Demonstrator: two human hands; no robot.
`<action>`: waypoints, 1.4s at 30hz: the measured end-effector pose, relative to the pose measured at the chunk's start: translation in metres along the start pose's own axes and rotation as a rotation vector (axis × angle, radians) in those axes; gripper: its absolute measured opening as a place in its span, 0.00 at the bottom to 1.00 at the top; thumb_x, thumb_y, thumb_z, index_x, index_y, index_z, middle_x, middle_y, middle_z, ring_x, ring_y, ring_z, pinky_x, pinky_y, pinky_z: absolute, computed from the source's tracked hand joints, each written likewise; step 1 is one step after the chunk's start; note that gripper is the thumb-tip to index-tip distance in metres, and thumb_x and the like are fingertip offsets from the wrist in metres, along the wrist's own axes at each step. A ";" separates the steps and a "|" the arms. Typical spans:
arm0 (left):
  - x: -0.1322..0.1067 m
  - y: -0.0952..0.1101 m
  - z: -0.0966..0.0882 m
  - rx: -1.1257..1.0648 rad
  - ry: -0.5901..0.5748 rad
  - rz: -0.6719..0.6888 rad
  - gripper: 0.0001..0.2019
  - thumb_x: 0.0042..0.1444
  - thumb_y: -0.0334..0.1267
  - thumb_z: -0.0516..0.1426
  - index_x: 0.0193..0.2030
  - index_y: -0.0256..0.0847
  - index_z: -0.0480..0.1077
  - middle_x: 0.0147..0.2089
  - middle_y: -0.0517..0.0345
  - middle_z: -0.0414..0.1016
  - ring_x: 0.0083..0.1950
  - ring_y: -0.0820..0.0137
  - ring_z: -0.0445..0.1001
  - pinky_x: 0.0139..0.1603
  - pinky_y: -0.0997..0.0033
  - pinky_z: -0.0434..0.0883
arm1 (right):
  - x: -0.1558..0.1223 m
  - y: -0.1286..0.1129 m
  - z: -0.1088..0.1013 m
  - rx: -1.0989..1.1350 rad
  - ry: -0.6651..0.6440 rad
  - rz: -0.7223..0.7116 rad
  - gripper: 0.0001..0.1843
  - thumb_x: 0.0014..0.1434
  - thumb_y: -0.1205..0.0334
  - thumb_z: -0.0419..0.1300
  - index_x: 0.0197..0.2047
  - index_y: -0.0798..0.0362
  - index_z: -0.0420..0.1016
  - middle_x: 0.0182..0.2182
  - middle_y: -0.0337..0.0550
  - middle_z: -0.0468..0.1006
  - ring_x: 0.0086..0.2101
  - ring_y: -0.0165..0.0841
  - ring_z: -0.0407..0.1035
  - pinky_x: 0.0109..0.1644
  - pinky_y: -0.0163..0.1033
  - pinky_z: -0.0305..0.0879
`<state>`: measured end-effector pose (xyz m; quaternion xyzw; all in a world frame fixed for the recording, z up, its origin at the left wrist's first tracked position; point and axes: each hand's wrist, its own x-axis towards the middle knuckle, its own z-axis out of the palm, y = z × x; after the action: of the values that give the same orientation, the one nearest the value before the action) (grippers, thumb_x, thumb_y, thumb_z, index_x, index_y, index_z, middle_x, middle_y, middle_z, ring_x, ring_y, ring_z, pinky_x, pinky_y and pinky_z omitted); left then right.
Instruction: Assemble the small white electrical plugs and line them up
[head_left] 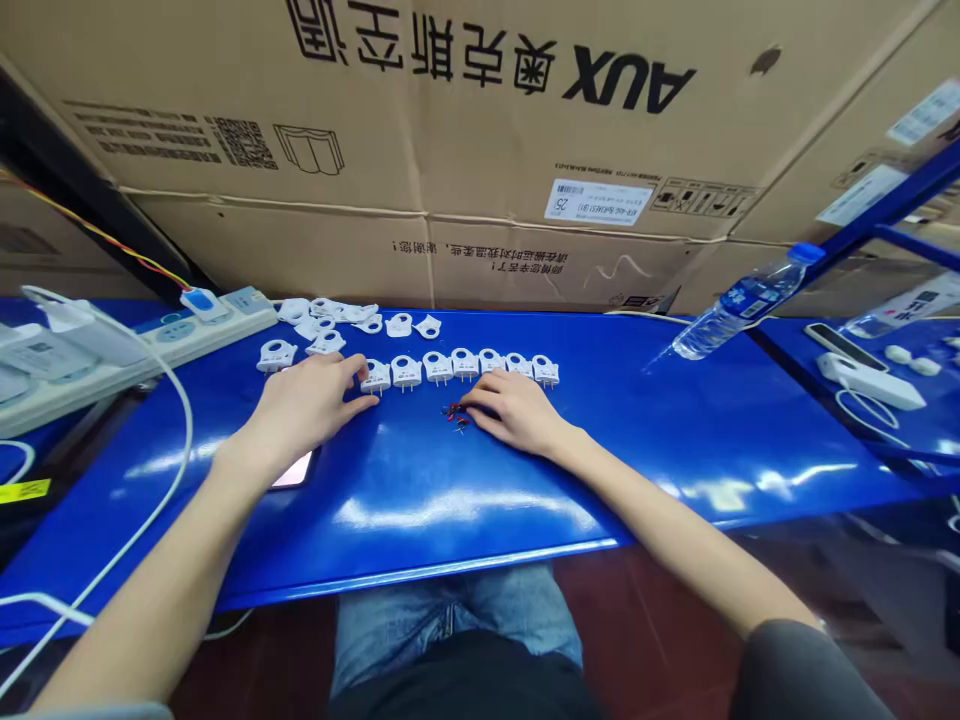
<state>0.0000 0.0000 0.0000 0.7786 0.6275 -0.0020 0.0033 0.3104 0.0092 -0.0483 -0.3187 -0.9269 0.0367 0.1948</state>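
Large brown cardboard cartons (465, 150), printed with black lettering, filled the background and stood against the far edge of a glossy blue worktop (675, 440). The worktop ran the full width of the view, with the person's jeans-clad legs visible beneath its near edge.

A white power strip (142, 345) lay along the far left of the worktop, a white cable (176, 430) curving from that side down toward the near edge. A clear plastic water bottle (739, 303) with a blue cap lay tilted on its side at the far right.

Both bare forearms reached in from the bottom of the view. The left hand (307, 405) rested palm down on the worktop, fingers loosely curled, its fingertips touching the leftmost piece of a row of small white plastic plug parts (457, 367); it gripped nothing that could be seen. A phone (294, 470) lay partly hidden under its wrist. The right hand (514, 410) rested palm down just in front of the row, fingers bent narrow, their tips pressed on a small cluster of tiny dark and red parts (456, 413); whether it pinched one could not be told.

The row ran side by side, prongs pointing toward the person. A loose pile of similar white parts (330, 322) lay behind the left hand, near the power strip.
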 end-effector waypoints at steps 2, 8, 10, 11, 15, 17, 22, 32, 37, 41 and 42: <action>0.001 0.001 0.000 0.000 -0.026 -0.005 0.15 0.64 0.51 0.56 0.50 0.46 0.72 0.47 0.46 0.81 0.48 0.48 0.80 0.37 0.59 0.71 | 0.000 -0.001 -0.001 0.002 -0.005 0.011 0.12 0.74 0.58 0.58 0.51 0.50 0.82 0.44 0.46 0.82 0.44 0.39 0.73 0.47 0.43 0.66; -0.004 0.014 -0.005 0.002 -0.009 -0.070 0.17 0.64 0.48 0.54 0.54 0.46 0.73 0.48 0.45 0.80 0.51 0.45 0.79 0.42 0.55 0.74 | 0.002 -0.002 0.001 0.022 -0.006 0.056 0.13 0.74 0.53 0.59 0.48 0.51 0.82 0.43 0.47 0.82 0.44 0.39 0.73 0.48 0.43 0.65; -0.005 0.021 -0.009 -0.010 0.064 -0.112 0.16 0.65 0.47 0.52 0.54 0.44 0.73 0.50 0.44 0.79 0.51 0.46 0.79 0.42 0.55 0.75 | 0.002 -0.002 0.002 0.051 0.018 0.077 0.11 0.74 0.56 0.59 0.48 0.51 0.82 0.43 0.47 0.83 0.44 0.39 0.73 0.48 0.43 0.66; -0.006 0.024 -0.011 -0.020 0.123 -0.140 0.16 0.67 0.46 0.51 0.54 0.44 0.73 0.51 0.44 0.78 0.50 0.47 0.79 0.42 0.55 0.75 | 0.002 -0.002 0.003 0.081 0.043 0.091 0.10 0.73 0.57 0.60 0.47 0.51 0.81 0.43 0.47 0.83 0.44 0.38 0.74 0.48 0.43 0.66; -0.005 0.037 -0.007 -0.149 0.415 -0.190 0.15 0.67 0.47 0.54 0.52 0.43 0.74 0.55 0.45 0.75 0.46 0.55 0.79 0.40 0.61 0.74 | 0.002 -0.004 0.000 0.298 0.174 0.157 0.05 0.70 0.61 0.62 0.45 0.51 0.79 0.40 0.43 0.82 0.42 0.36 0.75 0.49 0.42 0.70; -0.005 0.046 0.000 -0.273 0.501 -0.128 0.13 0.66 0.46 0.56 0.51 0.43 0.74 0.54 0.48 0.76 0.41 0.61 0.78 0.40 0.63 0.75 | 0.002 -0.004 -0.001 0.425 0.213 0.189 0.03 0.69 0.63 0.62 0.44 0.50 0.78 0.39 0.41 0.82 0.41 0.35 0.76 0.49 0.42 0.72; -0.016 0.083 0.022 -0.641 0.672 0.048 0.10 0.66 0.44 0.58 0.49 0.42 0.72 0.48 0.54 0.78 0.39 0.69 0.77 0.34 0.72 0.75 | 0.004 -0.004 -0.002 0.543 0.180 0.242 0.05 0.66 0.68 0.60 0.40 0.50 0.76 0.37 0.40 0.81 0.36 0.33 0.74 0.45 0.40 0.72; -0.027 0.112 0.045 -0.922 0.609 0.071 0.09 0.65 0.41 0.60 0.49 0.43 0.69 0.46 0.55 0.76 0.41 0.70 0.78 0.29 0.77 0.74 | 0.000 -0.008 -0.002 0.327 0.080 0.170 0.05 0.70 0.65 0.60 0.46 0.51 0.78 0.40 0.42 0.80 0.42 0.35 0.73 0.48 0.40 0.68; -0.023 0.105 0.043 -1.031 0.555 -0.067 0.14 0.63 0.44 0.62 0.50 0.44 0.67 0.47 0.54 0.76 0.42 0.69 0.80 0.29 0.76 0.75 | 0.002 -0.013 -0.004 0.395 0.054 0.218 0.06 0.70 0.67 0.61 0.47 0.50 0.79 0.40 0.41 0.83 0.41 0.34 0.75 0.48 0.39 0.70; -0.022 0.106 0.044 -1.097 0.532 -0.068 0.14 0.62 0.45 0.63 0.50 0.45 0.65 0.50 0.54 0.76 0.45 0.68 0.81 0.32 0.74 0.78 | 0.003 -0.015 -0.008 0.457 0.175 0.259 0.07 0.69 0.67 0.59 0.46 0.50 0.79 0.42 0.41 0.84 0.40 0.34 0.76 0.49 0.42 0.72; -0.022 0.106 0.044 -1.107 0.525 -0.064 0.14 0.62 0.45 0.63 0.50 0.45 0.65 0.50 0.54 0.77 0.46 0.67 0.81 0.32 0.73 0.78 | 0.004 -0.016 -0.009 0.473 0.212 0.282 0.07 0.69 0.66 0.60 0.45 0.49 0.79 0.42 0.41 0.84 0.40 0.34 0.76 0.47 0.42 0.72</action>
<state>0.0990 -0.0445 -0.0434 0.6167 0.5384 0.5159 0.2525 0.3019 -0.0021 -0.0354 -0.3920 -0.8138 0.2449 0.3523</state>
